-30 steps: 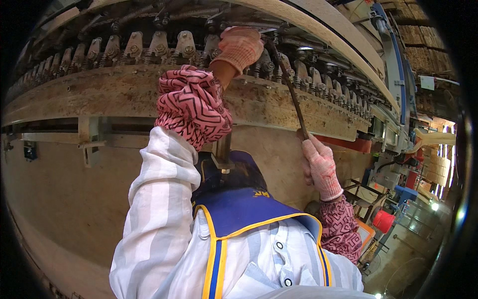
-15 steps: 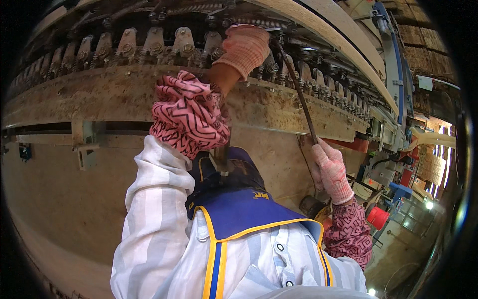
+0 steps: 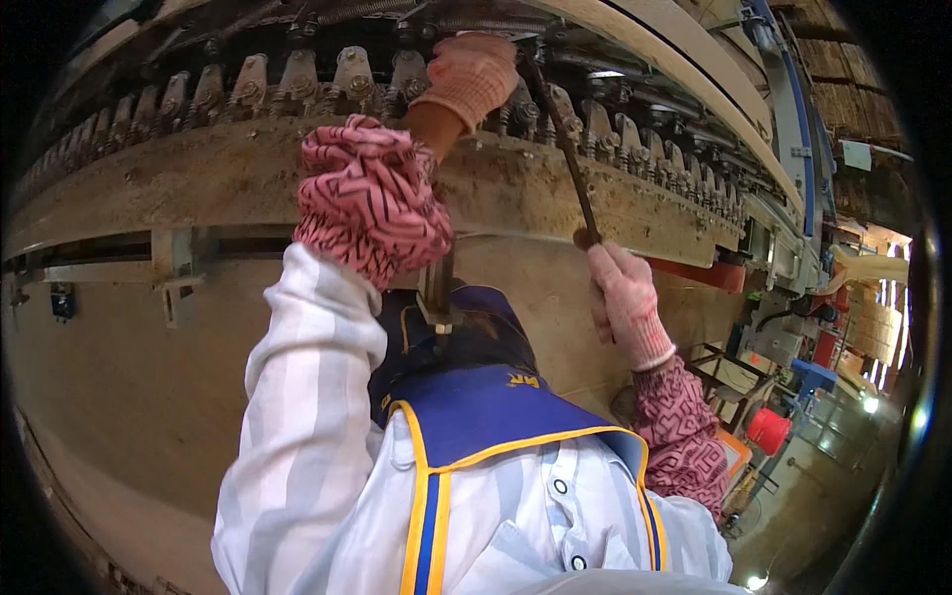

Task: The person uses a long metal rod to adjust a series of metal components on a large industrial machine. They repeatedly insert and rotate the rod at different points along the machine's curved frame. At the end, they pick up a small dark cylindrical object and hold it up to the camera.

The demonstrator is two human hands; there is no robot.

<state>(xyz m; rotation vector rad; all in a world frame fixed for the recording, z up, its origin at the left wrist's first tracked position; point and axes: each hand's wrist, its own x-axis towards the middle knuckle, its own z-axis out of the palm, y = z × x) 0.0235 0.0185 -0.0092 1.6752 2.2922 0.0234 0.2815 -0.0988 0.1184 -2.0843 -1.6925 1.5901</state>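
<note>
My left hand (image 3: 472, 81), in a pale pink knit glove, reaches over the machine's row of metal brackets (image 3: 352, 79). Its fingers curl down among the springs and bolts, so whatever they hold is hidden. Lower and to the right, my right hand (image 3: 627, 302) wears a similar stained glove. Its fingers are wrapped round the near end of a long dark metal bar (image 3: 567, 149). The bar slants up and leftward across the brackets, its far end among the parts just right of my left hand.
A rusty, dusty beam (image 3: 238, 174) runs across beneath the brackets. Above right is a long pale rail (image 3: 684, 69). Below the beam, a metal post (image 3: 436, 288) with a bolt stands close to my apron (image 3: 516, 421). A red bucket (image 3: 769, 431) is farther right.
My left hand has shifted slightly up and left. The right hand has moved up and left with the bar, whose near end is now higher. The view has also shifted a little.
</note>
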